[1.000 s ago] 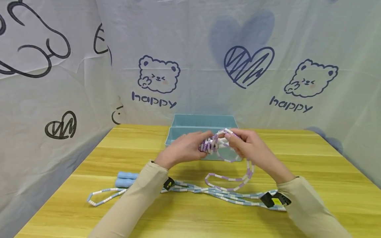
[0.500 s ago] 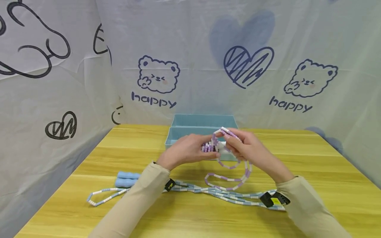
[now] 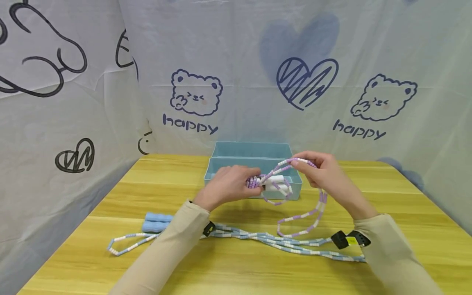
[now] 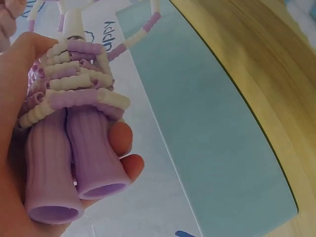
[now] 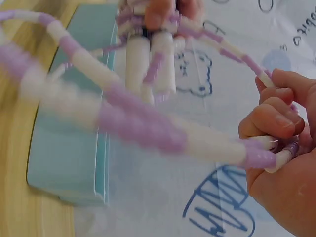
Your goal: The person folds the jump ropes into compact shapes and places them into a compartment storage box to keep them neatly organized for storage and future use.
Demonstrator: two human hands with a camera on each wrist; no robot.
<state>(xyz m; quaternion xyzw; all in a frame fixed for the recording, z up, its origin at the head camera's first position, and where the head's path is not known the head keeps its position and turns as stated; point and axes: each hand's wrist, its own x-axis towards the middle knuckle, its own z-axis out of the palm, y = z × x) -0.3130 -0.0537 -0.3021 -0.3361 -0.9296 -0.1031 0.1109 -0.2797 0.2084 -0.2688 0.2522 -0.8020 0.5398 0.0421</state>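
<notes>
My left hand (image 3: 228, 186) grips a purple-and-white beaded jump rope by its two purple handles (image 4: 49, 168), held side by side. Several turns of beaded cord (image 4: 74, 94) wrap around them, and the white handle ends (image 5: 138, 64) stick out beyond the coils. My right hand (image 3: 322, 172) pinches the loose cord, with more of it gathered inside the curled fingers. A doubled stretch runs between both hands, while a slack loop (image 3: 295, 218) hangs below the right one. Closer in lies a blue-and-white beaded jump rope (image 3: 265, 237) with blue handles (image 3: 156, 226), partly behind the left forearm.
Behind the hands stands a light blue box (image 3: 294, 192) with its lid (image 3: 252, 149) raised at the back. The wooden table (image 3: 228, 274) meets a printed cloth (image 3: 254, 106) at the back, and cloth also hangs at the left.
My right hand has moved right, away from the left, drawing the cord out into a longer doubled stretch. The hanging loop shifted right with it. The left hand stays in nearly the same place.
</notes>
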